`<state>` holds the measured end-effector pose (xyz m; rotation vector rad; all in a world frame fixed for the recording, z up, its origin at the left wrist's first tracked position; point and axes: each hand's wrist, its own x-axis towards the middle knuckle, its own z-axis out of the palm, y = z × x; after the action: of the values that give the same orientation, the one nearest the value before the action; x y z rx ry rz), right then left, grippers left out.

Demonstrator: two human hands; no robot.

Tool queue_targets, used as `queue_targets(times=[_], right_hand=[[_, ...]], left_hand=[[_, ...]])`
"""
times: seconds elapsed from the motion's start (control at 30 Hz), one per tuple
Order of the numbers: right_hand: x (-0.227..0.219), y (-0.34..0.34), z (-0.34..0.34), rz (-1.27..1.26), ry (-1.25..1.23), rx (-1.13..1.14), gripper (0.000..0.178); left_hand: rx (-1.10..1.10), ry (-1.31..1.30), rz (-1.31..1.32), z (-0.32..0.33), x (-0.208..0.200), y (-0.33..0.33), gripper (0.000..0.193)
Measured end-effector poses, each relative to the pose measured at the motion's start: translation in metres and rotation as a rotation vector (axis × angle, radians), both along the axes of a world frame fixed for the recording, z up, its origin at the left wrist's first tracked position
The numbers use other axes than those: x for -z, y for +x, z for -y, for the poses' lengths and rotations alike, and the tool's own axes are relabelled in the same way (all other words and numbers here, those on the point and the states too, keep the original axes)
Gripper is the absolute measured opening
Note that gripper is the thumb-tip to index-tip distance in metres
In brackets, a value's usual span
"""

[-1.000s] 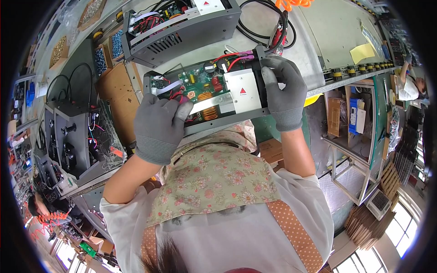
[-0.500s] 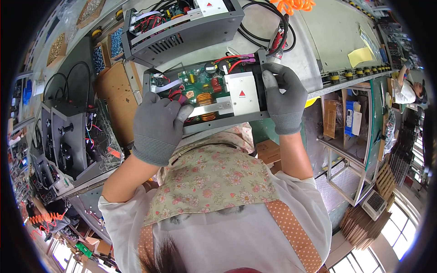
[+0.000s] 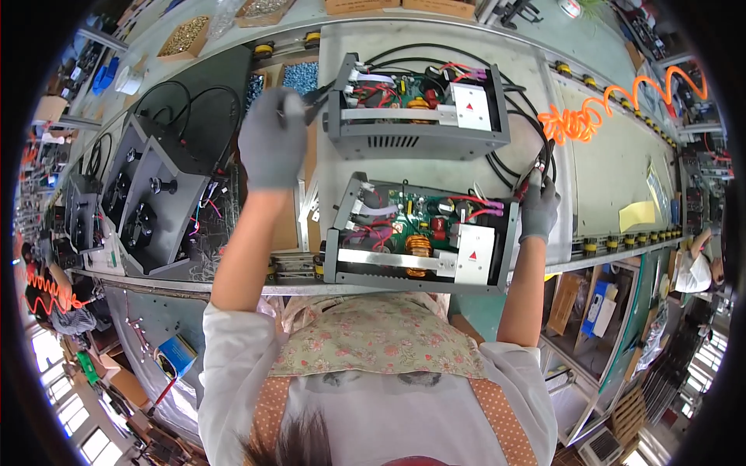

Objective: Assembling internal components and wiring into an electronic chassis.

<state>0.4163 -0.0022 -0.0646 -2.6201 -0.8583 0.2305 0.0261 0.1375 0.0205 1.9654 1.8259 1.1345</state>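
Note:
My left hand [image 3: 273, 144], in a grey glove, is raised at the left end of the far device, beside a bin of blue screws [image 3: 301, 78]. Its fingers are bent away and hidden. In my gloved right hand [image 3: 539, 208] is a red-and-silver air screwdriver [image 3: 538, 166], beside the near device's right end. That near open grey device [image 3: 423, 281] lies at the bench's front edge, showing a green circuit board, a copper coil, red wires and a white metal plate. Behind it stands a similar open device [image 3: 420, 146] with a slotted grey wall.
Black cables [image 3: 522, 101] loop behind and right of the devices. An orange coiled hose [image 3: 575, 124] stretches to the far right. More grey housings [image 3: 163, 202] stand at left. Brass-coloured parts fill a box [image 3: 185, 37]; a yellow paper [image 3: 637, 213] lies at right.
Both hands have let go of the near device, now lying on the bench. My left hand has moved out to the far left; my right has taken hold of the screwdriver. The view has shifted.

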Motion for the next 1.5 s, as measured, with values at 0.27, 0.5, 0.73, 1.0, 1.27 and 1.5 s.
queue_targets(times=[0.27, 0.5, 0.73, 1.0, 1.27, 1.5], right_hand=[[0.041, -0.003, 0.018, -0.087, 0.222, 0.066, 0.054], [0.002, -0.017, -0.003, -0.095, -0.010, 0.047, 0.092], [0.025, 0.035, 0.048, -1.010, 0.745, 0.237, 0.033], [-0.052, 0.044, 0.119, -1.363, 1.172, -0.204, 0.041], [-0.118, 0.014, 0.152, -1.356, 1.462, -0.571, 0.033], [-0.175, -0.040, 0.119, -1.194, 1.717, -0.818, 0.029]], left_hand=[[0.132, -0.276, -0.449, -0.184, 0.191, -0.075, 0.042], [0.327, -0.501, -0.463, -0.235, 0.215, -0.075, 0.026], [0.187, -0.439, -0.335, -0.235, 0.198, -0.073, 0.018], [-0.020, -0.600, 1.536, -0.257, 0.245, -0.115, 0.029], [0.550, -0.750, 2.209, -0.156, 0.152, -0.083, 0.023], [0.597, -0.683, 2.061, -0.044, 0.060, -0.062, 0.016]])
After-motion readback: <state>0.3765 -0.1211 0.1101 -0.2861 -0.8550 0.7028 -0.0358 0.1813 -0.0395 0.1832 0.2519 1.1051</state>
